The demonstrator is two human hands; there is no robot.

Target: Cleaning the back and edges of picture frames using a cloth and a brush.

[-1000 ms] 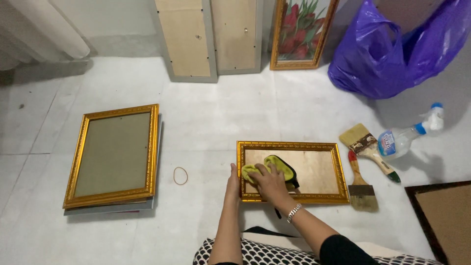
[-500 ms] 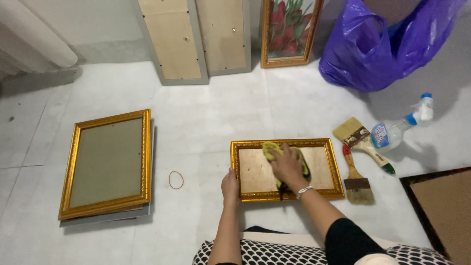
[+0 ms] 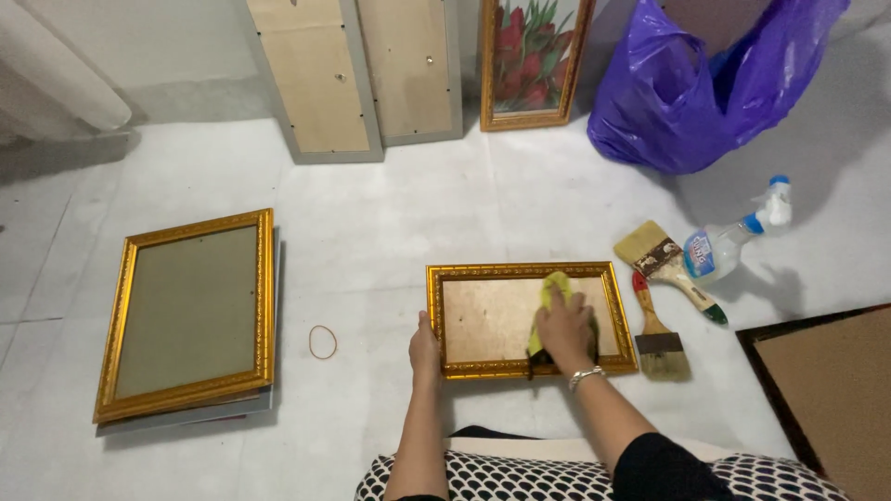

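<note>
A small gold picture frame point(image 3: 520, 272) lies flat on the white floor in front of me. My left hand point(image 3: 425, 348) grips its left edge near the bottom corner. My right hand point(image 3: 564, 327) presses a yellow cloth point(image 3: 555, 286) onto the brownish pane inside the frame, right of its middle. A bracelet sits on my right wrist.
A larger gold frame point(image 3: 190, 315) lies to the left on a grey board, a rubber band point(image 3: 323, 341) between. Two paintbrushes point(image 3: 661, 262) and a spray bottle point(image 3: 733, 241) lie right. A purple bag point(image 3: 715, 83), leaning frames point(image 3: 320, 79) and a flower picture point(image 3: 529, 60) stand behind. A dark-framed board point(image 3: 826, 390) lies far right.
My right hand has slid the yellow cloth across the pane, from the left part toward the right and a little down. My left hand has stayed on the frame's left edge.
</note>
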